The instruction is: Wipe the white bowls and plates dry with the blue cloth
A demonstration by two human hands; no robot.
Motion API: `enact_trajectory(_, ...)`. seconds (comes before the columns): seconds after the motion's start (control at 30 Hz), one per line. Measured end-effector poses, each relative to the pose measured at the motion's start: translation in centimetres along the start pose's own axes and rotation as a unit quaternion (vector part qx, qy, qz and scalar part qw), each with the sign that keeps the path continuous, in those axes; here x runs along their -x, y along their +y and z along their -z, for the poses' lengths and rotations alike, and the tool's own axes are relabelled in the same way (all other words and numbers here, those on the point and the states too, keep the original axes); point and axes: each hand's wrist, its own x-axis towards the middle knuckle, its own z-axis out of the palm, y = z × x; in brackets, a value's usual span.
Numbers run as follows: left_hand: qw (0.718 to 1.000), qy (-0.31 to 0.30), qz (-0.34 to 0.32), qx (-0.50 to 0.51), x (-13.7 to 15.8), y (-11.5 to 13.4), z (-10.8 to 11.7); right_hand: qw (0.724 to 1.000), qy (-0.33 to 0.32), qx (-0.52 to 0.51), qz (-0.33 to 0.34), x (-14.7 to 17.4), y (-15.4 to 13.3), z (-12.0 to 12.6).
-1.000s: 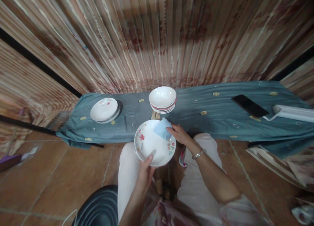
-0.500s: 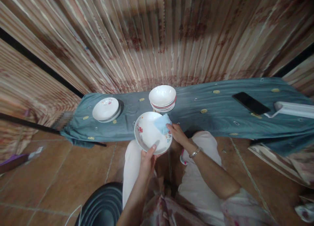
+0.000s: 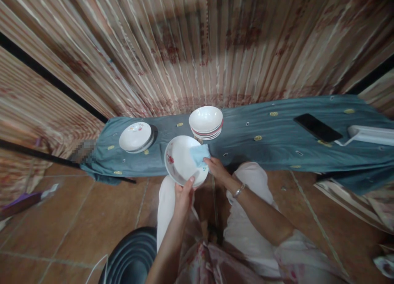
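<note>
A white plate (image 3: 181,156) with red and blue flowers near its rim is tilted above my knees at the table's front edge. My left hand (image 3: 184,189) grips its near rim, thumb on top and fingers underneath. In my right hand (image 3: 215,167) a light blue cloth (image 3: 198,154) is pinched, pressed to the right side of the plate's inner face. Just behind the plate stands a stack of white bowls (image 3: 205,119), some with a red band. Farther left, a smaller stack of flowered white plates (image 3: 135,137) sits on the table.
A blue-green cloth with yellow motifs covers the long table (image 3: 243,152). On its right lie a black phone (image 3: 317,127) and a white stand-like object (image 3: 371,135). A dark ribbed round object (image 3: 131,255) is on the floor by my left leg. Striped curtains (image 3: 191,42) hang behind.
The plate has shifted slightly left and up in my left hand. My right hand and the blue cloth have moved left with it, still on the plate's inner face.
</note>
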Motion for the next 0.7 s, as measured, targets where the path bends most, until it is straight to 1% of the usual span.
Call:
enact_trajectory(0.07, 1.000, -0.005, 0.000, -0.015, -0.1, 0.2, 0.7, 1.000, -0.011, -0.017, -0.002, -0.2, -0.2, 0.5)
enact_trajectory(0.13, 0.999, -0.024, 0.013, -0.030, -0.2, 0.3, 1.5, 0.999, -0.016, -0.031, -0.001, -0.3, -0.4, 1.2)
enact_trajectory(0.23, 0.997, -0.061, 0.034, -0.025, 0.0, 0.7, 2.7, 0.999, -0.025, -0.042, 0.001, -0.2, -1.1, 2.5)
enact_trajectory(0.3, 0.997, -0.072, 0.031, -0.015, 0.1, 0.9, 3.3, 0.999, -0.034, -0.042, 0.002, 0.0, -1.6, 3.2)
enact_trajectory(0.37, 0.998, -0.065, 0.023, -0.005, 0.0, 1.1, 3.8, 0.998, -0.042, -0.039, 0.002, 0.1, -2.0, 3.6)
enact_trajectory(0.43, 0.999, -0.043, 0.022, 0.004, -0.1, 1.3, 4.3, 0.998, -0.047, -0.034, 0.004, 0.1, -2.2, 3.8)
enact_trajectory(0.53, 0.999, -0.027, 0.041, 0.005, -0.2, 1.7, 4.7, 0.998, -0.052, -0.018, 0.007, 0.1, -2.3, 3.8)
enact_trajectory(0.6, 0.998, -0.031, 0.050, 0.000, -0.1, 1.9, 4.6, 0.998, -0.057, -0.005, 0.010, 0.0, -2.3, 3.7)
enact_trajectory(0.7, 0.999, -0.029, 0.043, 0.003, 0.3, 2.0, 4.0, 0.998, -0.063, 0.008, 0.016, -0.2, -2.3, 3.7)
